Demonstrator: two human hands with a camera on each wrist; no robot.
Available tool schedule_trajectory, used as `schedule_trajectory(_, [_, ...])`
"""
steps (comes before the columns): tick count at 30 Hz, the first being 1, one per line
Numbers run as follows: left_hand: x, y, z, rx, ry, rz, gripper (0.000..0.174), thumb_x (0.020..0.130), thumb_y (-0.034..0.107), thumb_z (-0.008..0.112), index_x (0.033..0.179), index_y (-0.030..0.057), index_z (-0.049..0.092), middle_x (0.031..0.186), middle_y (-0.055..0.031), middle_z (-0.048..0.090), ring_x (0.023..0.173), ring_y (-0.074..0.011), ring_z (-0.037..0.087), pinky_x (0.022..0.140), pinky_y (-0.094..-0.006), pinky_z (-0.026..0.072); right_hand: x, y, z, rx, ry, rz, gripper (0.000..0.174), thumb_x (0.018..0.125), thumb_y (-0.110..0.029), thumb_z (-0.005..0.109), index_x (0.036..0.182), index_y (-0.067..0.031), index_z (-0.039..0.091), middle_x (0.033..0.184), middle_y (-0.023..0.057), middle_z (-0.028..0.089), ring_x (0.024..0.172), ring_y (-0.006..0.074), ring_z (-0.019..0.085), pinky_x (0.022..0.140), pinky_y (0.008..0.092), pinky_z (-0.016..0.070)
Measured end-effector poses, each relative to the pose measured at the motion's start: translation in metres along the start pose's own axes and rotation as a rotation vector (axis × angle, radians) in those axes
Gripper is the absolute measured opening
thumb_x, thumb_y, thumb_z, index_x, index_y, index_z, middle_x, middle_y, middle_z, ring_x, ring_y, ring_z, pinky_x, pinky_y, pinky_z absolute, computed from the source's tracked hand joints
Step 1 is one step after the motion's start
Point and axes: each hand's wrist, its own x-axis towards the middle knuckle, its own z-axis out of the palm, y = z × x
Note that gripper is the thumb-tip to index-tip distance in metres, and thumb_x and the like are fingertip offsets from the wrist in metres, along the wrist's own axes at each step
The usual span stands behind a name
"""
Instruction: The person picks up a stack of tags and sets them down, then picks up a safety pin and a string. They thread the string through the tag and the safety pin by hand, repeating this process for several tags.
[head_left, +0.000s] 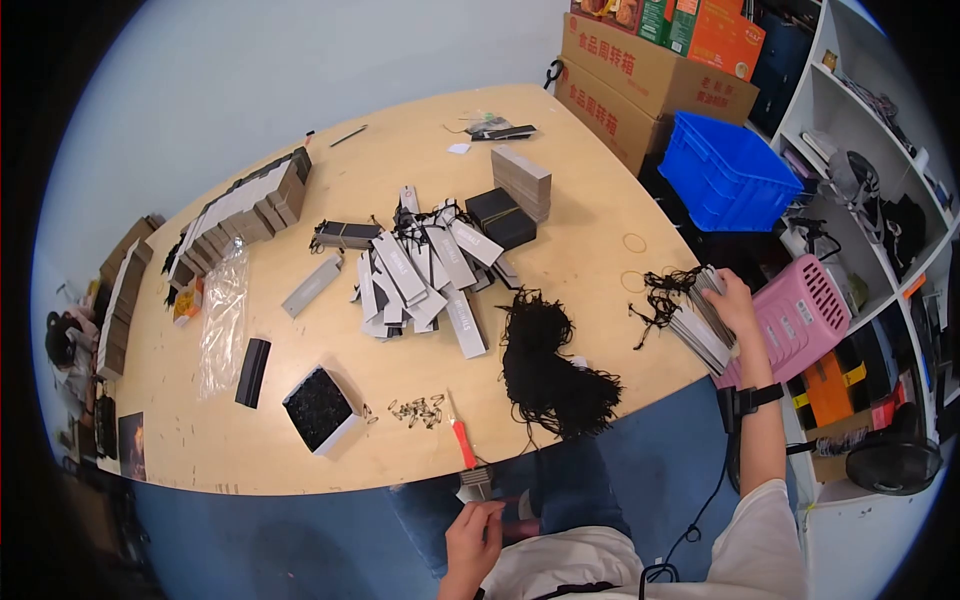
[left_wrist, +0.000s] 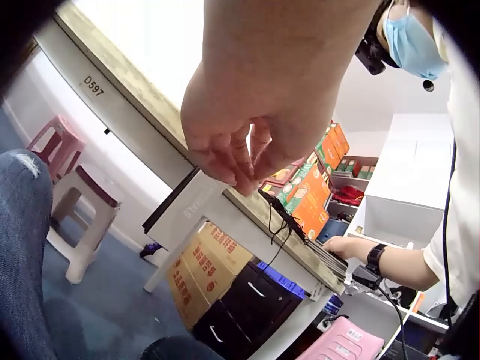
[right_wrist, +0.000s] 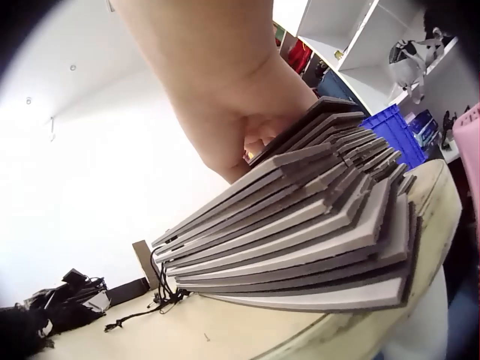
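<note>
My right hand [head_left: 737, 303] grips the fanned tag stack [head_left: 703, 338], long axis running cords [head_left: 657, 303] inward, at the counter [head_left: 600, 200]'s right edge; my left hand [head_left: 474, 540], well apart, pinches a card [left_wrist: 189, 211].

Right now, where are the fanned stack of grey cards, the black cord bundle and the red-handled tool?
Fanned stack of grey cards [right_wrist: 292, 247]: right wrist view, its layered side.
Black cord bundle [head_left: 546, 374]: head view, its middle.
Red-handled tool [head_left: 463, 443]: head view, the handle.
</note>
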Motion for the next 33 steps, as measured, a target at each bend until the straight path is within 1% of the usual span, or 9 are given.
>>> schedule_trajectory(2, [0.001, 0.003, 0.001, -0.010, -0.006, 0.030, 0.011, 0.083, -0.006, 0.062, 0.091, 0.0004, 0.064, 0.083, -0.0125, 0.062, 0.069, -0.0231, 0.063, 0.063, -0.0287, 0.0502, 0.003, 0.004, 0.000, 0.023, 0.000, -0.007, 0.047, 0.074, -0.017, 0.074, 0.115, 0.0011, 0.059, 0.106, 0.0252, 0.066, 0.105, 0.0392, 0.062, 0.090, 0.0419, 0.0481])
schedule_trajectory(10, [0.001, 0.005, 0.005, -0.017, -0.037, 0.024, 0.011, 0.084, -0.006, 0.061, 0.094, -0.0008, 0.064, 0.084, -0.0125, 0.062, 0.071, -0.0228, 0.064, 0.065, -0.0286, 0.0514, 0.009, 0.004, -0.011, 0.036, -0.131, 0.071, 0.047, 0.065, -0.020, 0.082, 0.102, 0.0017, 0.065, 0.099, 0.0209, 0.068, 0.096, 0.0329, 0.066, 0.085, 0.0378, 0.0492])
schedule_trajectory(17, [0.001, 0.006, 0.006, -0.022, -0.052, 0.012, 0.012, 0.085, -0.005, 0.060, 0.095, -0.0010, 0.064, 0.085, -0.0129, 0.062, 0.072, -0.0232, 0.065, 0.065, -0.0289, 0.0517, 0.002, -0.011, -0.013, 0.103, -0.120, 0.062, 0.055, 0.064, -0.019, 0.083, 0.110, 0.0014, 0.060, 0.109, 0.0190, 0.066, 0.104, 0.0300, 0.063, 0.089, 0.0375, 0.0473])
schedule_trajectory(20, [-0.001, 0.005, 0.006, -0.029, -0.053, 0.005, 0.012, 0.084, -0.005, 0.061, 0.095, -0.0008, 0.064, 0.084, -0.0128, 0.062, 0.072, -0.0233, 0.065, 0.065, -0.0290, 0.0516, -0.004, -0.015, -0.009, 0.132, 0.003, -0.040, 0.052, 0.069, -0.019, 0.081, 0.112, 0.0006, 0.058, 0.113, 0.0180, 0.063, 0.104, 0.0327, 0.061, 0.089, 0.0388, 0.0466])
schedule_trajectory(22, [0.000, 0.004, 0.007, -0.028, -0.047, 0.010, 0.012, 0.084, -0.006, 0.061, 0.094, -0.0006, 0.064, 0.084, -0.0129, 0.062, 0.072, -0.0237, 0.065, 0.065, -0.0293, 0.0514, -0.020, -0.047, -0.019, -0.135, 0.369, -0.433, 0.043, 0.075, -0.016, 0.076, 0.110, 0.0005, 0.059, 0.109, 0.0171, 0.062, 0.099, 0.0347, 0.059, 0.087, 0.0400, 0.0466])
schedule_trajectory(23, [-0.001, 0.004, 0.007, -0.027, -0.043, 0.012, 0.012, 0.084, -0.006, 0.061, 0.094, -0.0005, 0.064, 0.083, -0.0129, 0.062, 0.072, -0.0241, 0.065, 0.065, -0.0296, 0.0512, -0.031, -0.060, -0.022, -0.086, 0.300, -0.489, 0.035, 0.078, -0.013, 0.072, 0.108, 0.0001, 0.060, 0.105, 0.0159, 0.061, 0.092, 0.0351, 0.057, 0.085, 0.0401, 0.0465])
schedule_trajectory(24, [-0.001, 0.004, 0.007, -0.025, -0.040, 0.007, 0.012, 0.084, -0.006, 0.061, 0.094, -0.0005, 0.064, 0.083, -0.0129, 0.062, 0.072, -0.0241, 0.065, 0.065, -0.0296, 0.0512, -0.045, -0.069, -0.023, 0.004, 0.064, -0.364, 0.044, 0.076, -0.012, 0.074, 0.114, 0.0003, 0.057, 0.110, 0.0181, 0.061, 0.099, 0.0353, 0.058, 0.087, 0.0405, 0.0463])
schedule_trajectory(26, [-0.001, 0.005, 0.005, -0.006, -0.013, 0.030, 0.015, 0.081, -0.004, 0.063, 0.094, 0.0039, 0.064, 0.084, -0.0107, 0.064, 0.070, -0.0280, 0.064, 0.061, -0.0326, 0.0517, -0.065, -0.074, -0.012, 0.033, -0.096, -0.335, 0.056, 0.073, -0.012, 0.074, 0.123, -0.0002, 0.052, 0.115, 0.0215, 0.060, 0.108, 0.0377, 0.057, 0.089, 0.0418, 0.0462])
schedule_trajectory(33, [0.001, 0.003, -0.004, 0.012, 0.028, 0.040, 0.015, 0.081, -0.004, 0.063, 0.093, 0.0043, 0.064, 0.085, -0.0106, 0.064, 0.072, -0.0283, 0.065, 0.062, -0.0329, 0.0521, -0.058, -0.046, 0.015, -0.014, -0.205, -0.204, 0.063, 0.070, -0.007, 0.073, 0.128, -0.0002, 0.047, 0.114, 0.0280, 0.060, 0.110, 0.0425, 0.057, 0.091, 0.0423, 0.0458])
